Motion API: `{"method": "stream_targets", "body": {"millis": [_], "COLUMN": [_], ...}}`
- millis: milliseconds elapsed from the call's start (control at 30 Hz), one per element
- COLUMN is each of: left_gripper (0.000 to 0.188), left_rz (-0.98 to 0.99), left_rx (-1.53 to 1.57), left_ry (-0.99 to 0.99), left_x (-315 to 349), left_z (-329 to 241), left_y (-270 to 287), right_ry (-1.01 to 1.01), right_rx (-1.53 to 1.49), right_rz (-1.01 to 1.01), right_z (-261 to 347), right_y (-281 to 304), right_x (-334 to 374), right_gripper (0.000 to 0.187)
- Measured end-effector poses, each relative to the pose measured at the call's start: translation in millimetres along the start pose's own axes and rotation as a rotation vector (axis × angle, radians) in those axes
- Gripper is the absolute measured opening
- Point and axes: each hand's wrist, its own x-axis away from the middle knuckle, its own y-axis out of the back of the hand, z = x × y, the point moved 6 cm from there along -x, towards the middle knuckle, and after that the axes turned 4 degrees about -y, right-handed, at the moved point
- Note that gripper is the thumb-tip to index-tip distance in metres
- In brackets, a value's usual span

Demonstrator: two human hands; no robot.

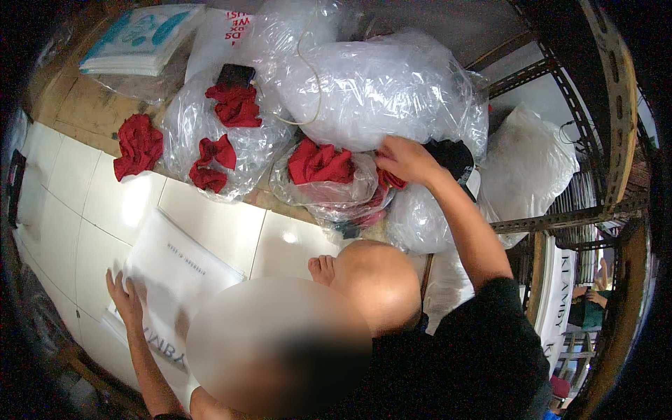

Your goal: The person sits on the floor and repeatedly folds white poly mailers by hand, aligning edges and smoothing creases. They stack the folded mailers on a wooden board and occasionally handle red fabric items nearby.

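My right hand [404, 159] reaches out to the far side with its fingers curled on a piece of red cloth [390, 180]. Just left of it, a larger crumpled red cloth [320, 162] rests on a clear plastic bag [336, 190] with more reddish fabric inside. At the left, my left hand [126, 297] has its fingers apart at the edge of a stack of white plastic packaging bags [185, 259] on the tiled floor. It appears to hold nothing.
Large bags of clear plastic [381, 87] fill the far side. Further red cloths [138, 145] lie left, beside a small black item [236, 75]. White printed packs [143, 38] sit on brown cardboard [80, 105]. A metal shelf frame [567, 220] stands right, near a white bag [528, 168].
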Motion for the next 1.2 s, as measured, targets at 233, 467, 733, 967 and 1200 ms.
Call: {"method": "stream_targets", "body": {"millis": [233, 467, 733, 967, 1200], "left_gripper": [0.027, 0.025, 0.034, 0.035, 0.022], "left_rz": [0.246, 0.439, 0.385, 0.671, 0.818], "left_rx": [0.225, 0.391, 0.815, 1.057, 1.518], "left_ry": [-0.561, -0.924, -0.989, -0.666, -0.348], "left_x": [-39.9, -15.2, 5.9, -10.1, -1.7], "left_z": [-271.2, -422.8, -547.1, -575.2, -533.1], "left_y": [42.3, 52.3, 45.7, 45.2, 53.0], "right_ry": [-0.320, -0.291, -0.012, 0.092, 0.072], "right_rx": [0.037, 0.007, -0.496, -0.643, -1.062], "right_rz": [0.227, -0.149, -0.154, -0.075, 0.119], "right_z": [-105.7, -79.4, -1.5, 69.4, 77.4], "right_y": [-109.6, -88.4, 26.8, 90.4, 90.0], "right_x": [54.4, 54.4, 82.1, 81.1, 101.3], "right_gripper": [0.055, 0.024, 0.020, 0.023, 0.024]}}
